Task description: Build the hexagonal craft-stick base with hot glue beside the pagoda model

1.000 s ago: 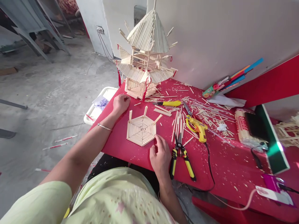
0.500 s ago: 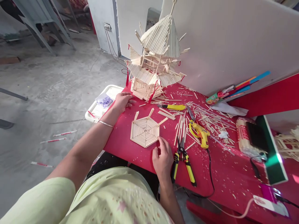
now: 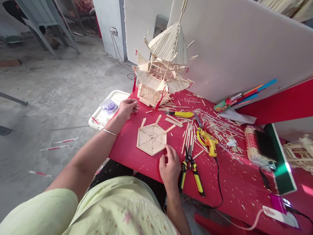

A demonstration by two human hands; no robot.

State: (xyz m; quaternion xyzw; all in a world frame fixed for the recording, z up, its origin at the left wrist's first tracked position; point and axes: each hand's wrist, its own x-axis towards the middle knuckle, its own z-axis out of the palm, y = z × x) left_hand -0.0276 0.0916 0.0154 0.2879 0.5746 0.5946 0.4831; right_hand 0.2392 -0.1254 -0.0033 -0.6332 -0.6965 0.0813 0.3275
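Note:
A flat hexagon of pale sticks [image 3: 152, 140], laid in rings like a web, rests on the red table with several short sticks jutting from its far side. My right hand [image 3: 170, 166] lies at its near right corner, index finger touching the edge, thumb apart, nothing gripped. Beyond the hexagon, at the table's left edge, my left hand [image 3: 128, 108] is raised with fingers curled together; whatever they hold, if anything, is hidden. Just past it stands a tiered stick pagoda [image 3: 168, 45] with red tassels. Black-and-yellow cutters [image 3: 191, 169] lie right of my right hand.
A yellow glue gun [image 3: 207, 142] with a black cord, a yellow-handled knife [image 3: 181, 114] and many loose sticks [image 3: 188, 135] lie to the right. Farther right are a bundle of sticks with a phone [image 3: 265, 145] and a green board [image 3: 281, 163]. A white tray [image 3: 95, 122] sits left.
The fingers of my left hand have curled inward from a more spread pose. My right hand and the hexagon stay in place; the view has shifted slightly.

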